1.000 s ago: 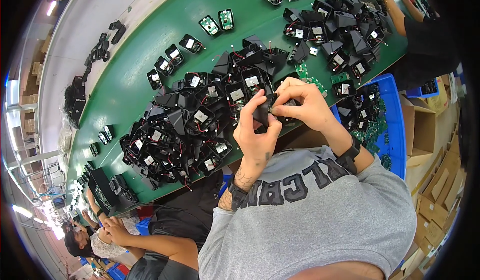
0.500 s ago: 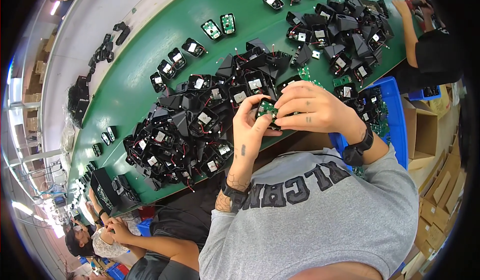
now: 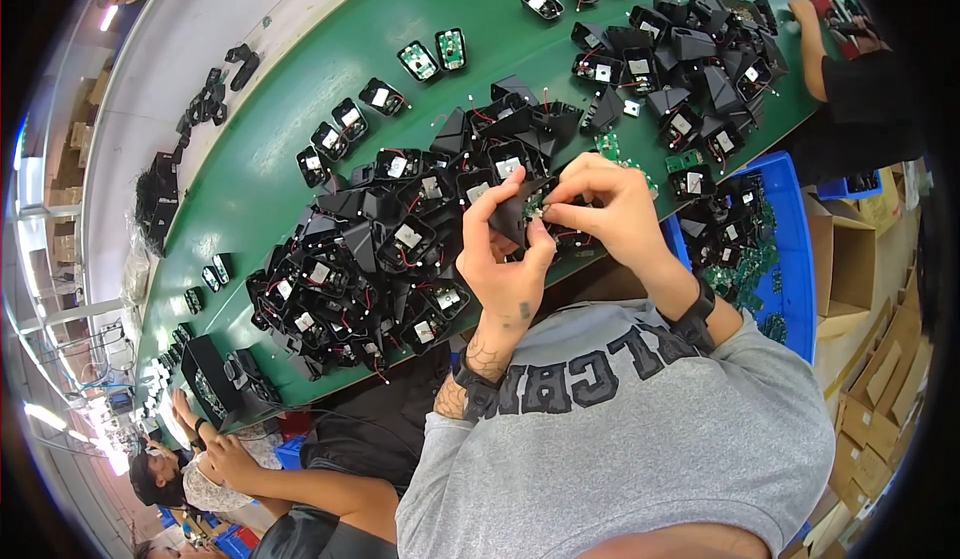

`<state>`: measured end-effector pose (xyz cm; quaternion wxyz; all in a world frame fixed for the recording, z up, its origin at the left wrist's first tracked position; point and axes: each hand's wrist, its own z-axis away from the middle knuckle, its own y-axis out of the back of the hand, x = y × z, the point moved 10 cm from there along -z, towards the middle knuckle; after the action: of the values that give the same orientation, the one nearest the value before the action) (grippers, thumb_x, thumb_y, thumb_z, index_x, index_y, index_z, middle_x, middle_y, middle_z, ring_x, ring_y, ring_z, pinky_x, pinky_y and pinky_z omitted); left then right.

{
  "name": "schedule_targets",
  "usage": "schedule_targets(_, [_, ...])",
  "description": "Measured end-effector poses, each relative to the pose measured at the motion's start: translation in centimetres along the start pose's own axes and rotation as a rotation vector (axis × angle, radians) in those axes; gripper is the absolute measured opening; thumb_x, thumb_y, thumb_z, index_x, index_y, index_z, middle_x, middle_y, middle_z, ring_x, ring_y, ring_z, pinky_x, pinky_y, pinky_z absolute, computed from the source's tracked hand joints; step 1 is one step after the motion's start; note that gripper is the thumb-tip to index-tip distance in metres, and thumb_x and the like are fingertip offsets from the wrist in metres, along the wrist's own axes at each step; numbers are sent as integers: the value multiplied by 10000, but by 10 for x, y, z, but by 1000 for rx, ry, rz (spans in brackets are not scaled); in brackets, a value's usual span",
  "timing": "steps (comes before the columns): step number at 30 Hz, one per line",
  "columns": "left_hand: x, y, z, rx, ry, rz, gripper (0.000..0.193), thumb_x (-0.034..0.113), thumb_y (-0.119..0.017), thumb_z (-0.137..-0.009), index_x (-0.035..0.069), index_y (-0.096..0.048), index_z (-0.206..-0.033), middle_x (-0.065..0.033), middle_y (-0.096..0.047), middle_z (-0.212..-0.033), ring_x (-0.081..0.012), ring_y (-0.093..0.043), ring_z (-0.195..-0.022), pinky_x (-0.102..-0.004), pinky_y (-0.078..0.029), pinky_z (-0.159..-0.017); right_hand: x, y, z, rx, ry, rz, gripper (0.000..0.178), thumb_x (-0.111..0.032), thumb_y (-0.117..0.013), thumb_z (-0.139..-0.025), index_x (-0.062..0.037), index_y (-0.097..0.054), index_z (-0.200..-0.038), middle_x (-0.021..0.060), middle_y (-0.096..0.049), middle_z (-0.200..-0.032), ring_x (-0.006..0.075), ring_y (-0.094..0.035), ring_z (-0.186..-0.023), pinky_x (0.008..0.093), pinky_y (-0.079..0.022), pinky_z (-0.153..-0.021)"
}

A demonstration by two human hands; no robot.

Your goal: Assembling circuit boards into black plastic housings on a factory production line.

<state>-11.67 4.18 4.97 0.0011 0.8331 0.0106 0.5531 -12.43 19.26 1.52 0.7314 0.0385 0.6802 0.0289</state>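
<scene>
Black plastic forms the small case [image 3: 510, 219] held up in front of the person, over the near edge of the green table [image 3: 265, 164]. The left hand [image 3: 507, 271] is clamped on it, fingers on the far side and thumb on the near side. A green circuit board [image 3: 534, 204] shows at the case's open side, just beside the left thumb. The right hand [image 3: 622, 209] comes in from the other side, its thumb and fingertips drawn close together at the board; I cannot tell whether they pinch the board or only touch it.

Beyond the hands and to their left lies a big heap of black cases [image 3: 352, 234], many with white blocks and red wires inside. Another heap [image 3: 690, 44] sits farther right on the table. Loose green boards [image 3: 608, 145] lie just past the right hand. Two cases with boards in them [image 3: 451, 49] stand side by side near the far edge. A blue bin [image 3: 798, 304] beside the table, to the right, holds more cases and boards, and an open cardboard box [image 3: 848, 269] stands next to it.
</scene>
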Motion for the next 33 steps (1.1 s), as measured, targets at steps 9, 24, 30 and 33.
schedule_targets(9, [-27,-4,5,-130,436,320,345,-22,-575,-885,-1,-472,-1214,-162,-616,-1193,-163,-637,-983,-277,-607,-721,-86,-13,34,-15,933,619,261,-115,-794,-655,-119,-712,-903,-12,-631,-854,199,-596,-841,339,-425,-719])
schedule_targets(24, [-21,0,1,-75,402,293,358,-51,-572,-881,-14,-467,-1221,-158,-612,-1197,-154,-643,-951,-266,-595,-746,-62,-3,13,19,554,398,160,-70,-796,-651,-65,-717,-790,12,-614,-796,219,-579,-917,325,-439,-808])
schedule_targets(30, [-20,7,1,5,320,240,332,-49,-587,-866,-5,-519,-1188,-105,-650,-1103,-81,-628,-836,-199,-520,-651,-80,-12,29,26,779,588,156,-101,-785,-661,-80,-707,-795,5,-612,-812,220,-594,-969,348,-425,-799])
schedule_targets(33, [-23,8,0,-87,386,72,309,2,-608,-864,3,-546,-1166,-44,-652,-897,-58,-620,-708,-197,-502,-617,-88,-20,30,-22,813,715,166,-98,-772,-650,-81,-675,-784,1,-598,-824,225,-587,-1008,372,-397,-816])
